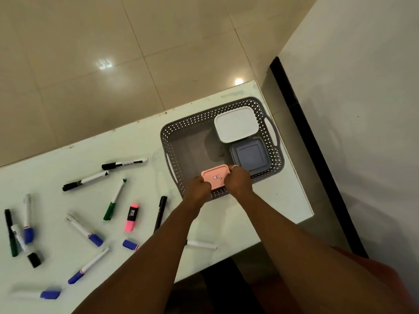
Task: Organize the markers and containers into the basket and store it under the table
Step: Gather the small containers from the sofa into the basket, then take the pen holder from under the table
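Note:
A grey perforated basket [172, 137] stands on the white table [283, 200] near its right end. Inside it lie a white lidded container [235, 123] at the back and a grey-blue lidded container [250, 156] in front of it. I hold a small pink container [215, 176] with a sticker over the basket's near rim, my left hand [198, 189] gripping its left end and my right hand [238, 180] its right end. Several markers lie scattered on the table to the left, among them a pink highlighter [131, 217] and a green marker [114, 200].
The table's right edge runs close to a white wall with a black skirting strip [317, 155]. Beige tiled floor [113, 53] lies beyond the far edge. A black pen [160, 213] lies just left of my left forearm, and a white marker [201, 244] shows between my arms.

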